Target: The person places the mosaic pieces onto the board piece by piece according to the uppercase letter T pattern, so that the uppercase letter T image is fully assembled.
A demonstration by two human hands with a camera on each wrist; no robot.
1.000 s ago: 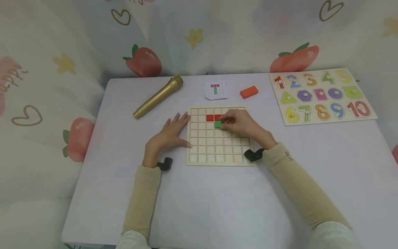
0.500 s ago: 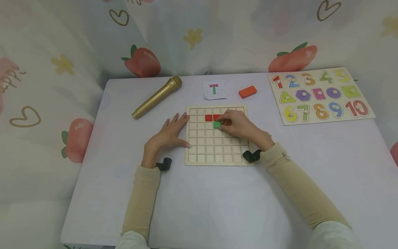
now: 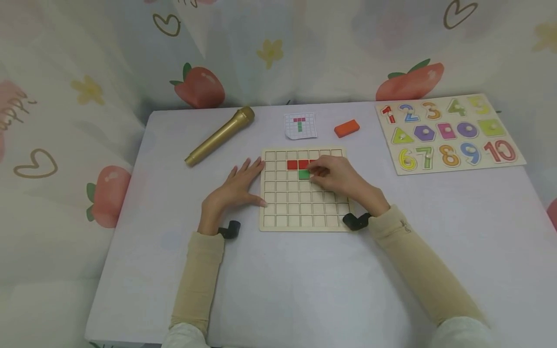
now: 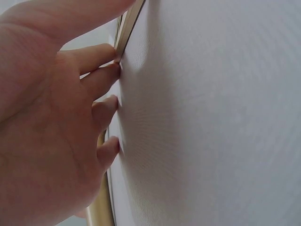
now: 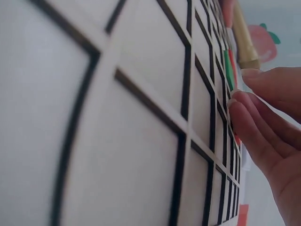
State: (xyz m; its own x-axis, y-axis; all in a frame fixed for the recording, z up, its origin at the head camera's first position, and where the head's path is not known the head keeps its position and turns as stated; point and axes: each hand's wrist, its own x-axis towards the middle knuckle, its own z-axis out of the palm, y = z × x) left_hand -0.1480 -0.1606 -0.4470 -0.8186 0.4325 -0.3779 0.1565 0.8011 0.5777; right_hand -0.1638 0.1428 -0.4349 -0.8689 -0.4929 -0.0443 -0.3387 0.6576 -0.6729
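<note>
A wooden grid board [image 3: 300, 209] lies on the table. Near its top is a row of red tiles [image 3: 293, 165], its right end hidden by fingers, and a green tile [image 3: 303, 174] sits flat in a square just below. My right hand [image 3: 336, 175] is over the board, fingertips right beside the green tile. In the right wrist view thumb and fingers are slightly parted with nothing seen between them, and the green tile [image 5: 229, 70] lies beyond. My left hand [image 3: 235, 189] has its fingers spread, fingertips and thumb at the board's left edge.
Behind the board lie a small card [image 3: 300, 126] printed with a red and green T on a grid, and an orange block [image 3: 346, 128]. A gold microphone [image 3: 219, 137] is at back left, a number and shape puzzle [image 3: 450, 135] at back right.
The green tile, tilted in my right fingers a second ago, now lies flat in its square. My right fingertips have drawn slightly right off it. The left hand stays put.
</note>
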